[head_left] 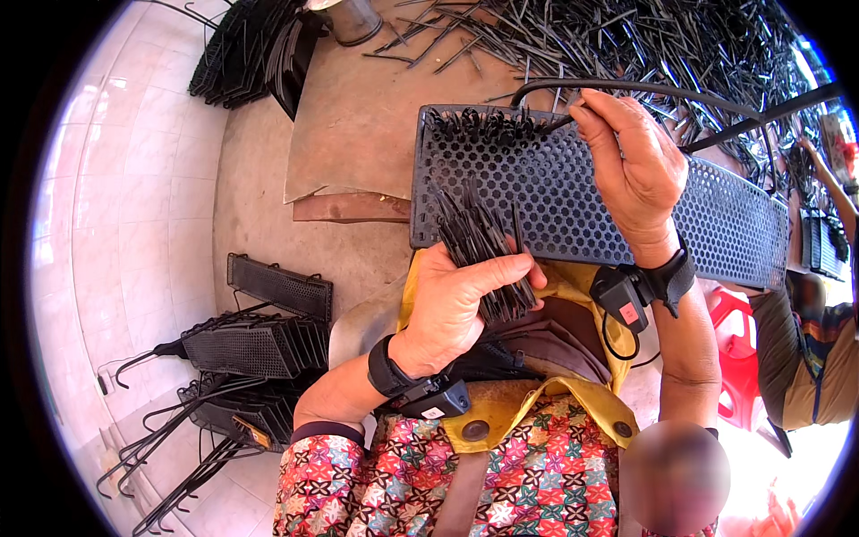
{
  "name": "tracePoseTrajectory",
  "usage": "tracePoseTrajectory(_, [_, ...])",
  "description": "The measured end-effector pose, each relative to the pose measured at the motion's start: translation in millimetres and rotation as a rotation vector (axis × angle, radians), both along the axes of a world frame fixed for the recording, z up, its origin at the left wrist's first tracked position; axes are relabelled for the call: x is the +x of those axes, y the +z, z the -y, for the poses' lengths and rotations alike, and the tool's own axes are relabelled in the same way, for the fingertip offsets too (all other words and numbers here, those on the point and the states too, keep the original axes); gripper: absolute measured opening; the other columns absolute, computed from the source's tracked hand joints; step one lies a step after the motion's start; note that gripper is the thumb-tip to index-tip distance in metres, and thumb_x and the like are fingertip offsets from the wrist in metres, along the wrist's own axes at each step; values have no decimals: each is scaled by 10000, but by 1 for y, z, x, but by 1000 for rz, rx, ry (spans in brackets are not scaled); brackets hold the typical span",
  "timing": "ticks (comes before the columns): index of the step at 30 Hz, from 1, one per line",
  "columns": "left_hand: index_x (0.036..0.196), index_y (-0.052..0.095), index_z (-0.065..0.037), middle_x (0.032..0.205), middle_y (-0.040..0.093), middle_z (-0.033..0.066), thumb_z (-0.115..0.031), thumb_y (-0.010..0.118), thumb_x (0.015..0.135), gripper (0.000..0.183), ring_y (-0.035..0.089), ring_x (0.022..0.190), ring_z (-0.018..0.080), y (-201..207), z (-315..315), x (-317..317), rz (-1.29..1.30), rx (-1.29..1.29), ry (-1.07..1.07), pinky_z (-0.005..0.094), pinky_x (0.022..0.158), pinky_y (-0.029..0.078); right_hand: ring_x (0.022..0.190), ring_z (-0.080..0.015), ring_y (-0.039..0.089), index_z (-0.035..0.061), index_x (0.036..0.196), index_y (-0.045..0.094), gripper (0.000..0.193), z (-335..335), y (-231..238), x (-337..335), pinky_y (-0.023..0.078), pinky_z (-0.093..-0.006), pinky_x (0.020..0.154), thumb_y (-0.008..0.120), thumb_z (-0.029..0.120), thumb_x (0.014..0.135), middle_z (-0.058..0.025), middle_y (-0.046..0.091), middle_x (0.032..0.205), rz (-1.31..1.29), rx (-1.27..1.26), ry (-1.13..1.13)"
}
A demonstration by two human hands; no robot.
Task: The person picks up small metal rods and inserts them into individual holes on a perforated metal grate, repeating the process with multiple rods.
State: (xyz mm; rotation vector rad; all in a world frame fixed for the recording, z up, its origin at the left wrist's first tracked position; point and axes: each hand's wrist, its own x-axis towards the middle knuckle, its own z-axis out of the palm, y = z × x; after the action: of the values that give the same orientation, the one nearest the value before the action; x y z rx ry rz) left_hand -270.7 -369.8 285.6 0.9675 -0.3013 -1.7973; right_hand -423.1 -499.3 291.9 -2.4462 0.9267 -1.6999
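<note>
Bundle of black strips (474,237) is gripped by the left hand (456,295), with the thumb pressed across it. It is tipped so that its long way runs from 11 o'clock to 5 o'clock. The right hand (635,166) is closed at the fingertips, and a dark strip (558,123) seems to be pinched there, pointed toward 8 o'clock. From those fingertips, the bundle is found at 7 o'clock, and a row of bent strips (488,125) is found near 9 o'clock, just beside the pinched one. The row is set along the far edge of a black panel full of holes (555,174), which is laid long-ways from 9 o'clock to nearly 4 o'clock. The right hand is placed nearer to the row. Whether the black rod (653,87) behind its fingertips is touched cannot be told.
</note>
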Motion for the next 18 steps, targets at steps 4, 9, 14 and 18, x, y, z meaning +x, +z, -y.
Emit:
tracePoseTrajectory(4, [935, 537, -4, 879, 603, 130, 18, 598, 796, 154, 627, 788, 250, -1, 0, -1, -12, 14, -14, 411, 625, 576, 615, -267, 576, -29, 883, 596, 229, 1, -1, -3, 470, -314, 535, 675, -84, 676, -123, 609, 733, -39, 3, 38])
tracePoseTrajectory(9, [934, 539, -2, 870, 605, 132, 16, 595, 796, 151, 627, 781, 237, -1, -1, -2, 34, 7, -20, 412, 626, 576, 698, -310, 558, -2, 925, 583, 208, 3, -14, -4, 469, -364, 591, 599, -57, 725, -126, 587, 774, -214, 131, 62])
tracePoseTrajectory(14, [921, 544, -6, 819, 617, 133, 14, 609, 792, 146, 633, 745, 228, 0, -1, 0, 98, -11, -26, 408, 623, 575, 697, -315, 561, 0, 962, 599, 204, -3, -17, -5, 471, -365, 596, 611, 0, 758, -138, 577, 765, -306, 180, 12])
tracePoseTrajectory(18, [907, 550, -3, 807, 625, 130, 22, 616, 786, 139, 637, 721, 225, 0, -1, 1, 90, 17, -1, 403, 618, 573, 593, -193, 593, -17, 996, 599, 204, -41, -1, -4, 478, -270, 537, 631, 40, 803, -92, 625, 758, -14, 730, 170])
